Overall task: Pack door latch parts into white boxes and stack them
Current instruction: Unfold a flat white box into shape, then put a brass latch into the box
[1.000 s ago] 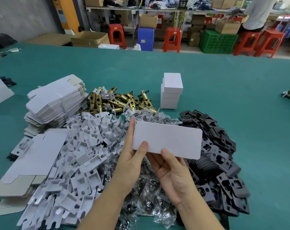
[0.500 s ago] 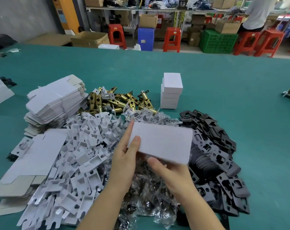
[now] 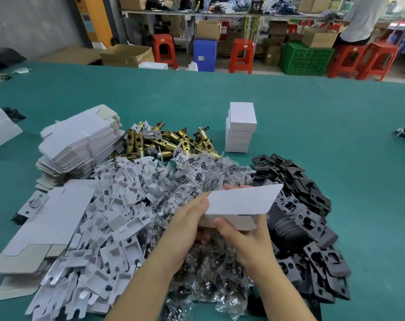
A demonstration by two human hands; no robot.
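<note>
A white box (image 3: 240, 202) is held between both hands above the parts piles, its broad face tilted up and away. My left hand (image 3: 187, 223) grips its left end, thumb near the top edge. My right hand (image 3: 240, 237) holds it from below, thumb on the near side face. A stack of closed white boxes (image 3: 240, 128) stands farther back on the green table (image 3: 312, 135). Brass latch bodies (image 3: 169, 142) lie in a heap behind the bagged parts (image 3: 208, 172). Black strike plates (image 3: 301, 216) are piled to the right.
Flat unfolded box blanks (image 3: 81, 140) are stacked at the left, with more blanks (image 3: 46, 218) nearer me. White card inserts (image 3: 104, 228) spread across the left front. Red stools (image 3: 240, 54), cartons and a green crate (image 3: 305, 59) stand beyond the table's far edge, where a person sits.
The box has come lower and nearer and turned from facing me to nearly flat. My left thumb has moved up to the top edge, and my right hand has closed round the underside.
</note>
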